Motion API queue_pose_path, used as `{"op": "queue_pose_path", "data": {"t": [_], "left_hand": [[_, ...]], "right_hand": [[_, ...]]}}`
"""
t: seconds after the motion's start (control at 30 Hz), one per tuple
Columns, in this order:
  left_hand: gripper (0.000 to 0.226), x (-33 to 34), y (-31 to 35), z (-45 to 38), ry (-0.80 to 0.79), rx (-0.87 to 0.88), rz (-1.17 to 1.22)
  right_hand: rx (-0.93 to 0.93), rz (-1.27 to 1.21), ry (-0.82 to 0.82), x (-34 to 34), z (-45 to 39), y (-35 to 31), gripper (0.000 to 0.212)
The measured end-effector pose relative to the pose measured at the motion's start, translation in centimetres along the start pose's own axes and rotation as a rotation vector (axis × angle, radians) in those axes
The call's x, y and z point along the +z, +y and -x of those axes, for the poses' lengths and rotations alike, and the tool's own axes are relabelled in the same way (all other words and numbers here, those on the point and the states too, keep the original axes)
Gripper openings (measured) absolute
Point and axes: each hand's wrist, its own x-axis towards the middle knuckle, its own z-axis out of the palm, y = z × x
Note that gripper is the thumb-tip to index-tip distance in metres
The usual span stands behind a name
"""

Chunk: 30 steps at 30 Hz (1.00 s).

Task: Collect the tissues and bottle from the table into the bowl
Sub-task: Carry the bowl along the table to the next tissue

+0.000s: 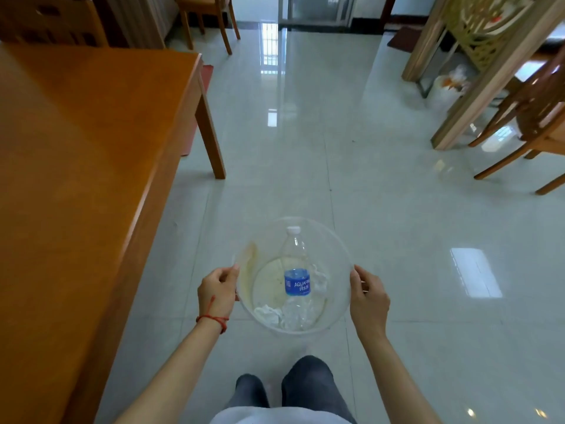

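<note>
**Nearly done: bottle and tissues already in the bowl**

Seemingly the collecting is finished. From the head view, the clear bowl (293, 276) is held out over the tiled floor (382, 194), away from the counter (76, 148), which lies to the left and shows nothing on the part in view. The left hand (217, 289) pinches the bowl's left rim between thumb and fingers; the right hand (368, 298) grips the right rim the same way. Both are closed on the bowl.

Inside, the bottle (296, 270) lies on its side, white cap pointing away from the person, blue label near the middle. Crumpled tissues (269, 313) sit against the near wall, with another wad just right of the label. Whether anything is left on the hidden stretch of counter cannot be told.

The bowl is thin, see-through plastic, round and deep, with a yellowish smear on its inner wall and bottom. The bottle is clear, ribbed and looks empty, hence light. The tissues are soft, white and wrinkled. The counter is smooth orange-brown wood; the floor is glossy pale tile.
</note>
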Motion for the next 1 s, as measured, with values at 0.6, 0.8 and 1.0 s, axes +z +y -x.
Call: {"op": "queue_pose_path", "data": {"t": [0.6, 0.8, 1.0], "left_hand": [[0.024, 16.7, 18.0, -21.2, 0.073, 0.002, 0.068], [0.026, 19.1, 22.5, -31.1, 0.101, 0.027, 0.066], [0.027, 19.8, 27.6, -42.4, 0.103, 0.046, 0.063]], "right_hand": [[-0.020, -0.056, -0.095, 4.4, -32.9, -10.3, 0.022], [-0.019, -0.088, -0.087, 9.8, -42.1, -14.4, 0.023], [-0.034, -0.122, -0.065, 16.6, -50.9, -19.7, 0.025]]}}
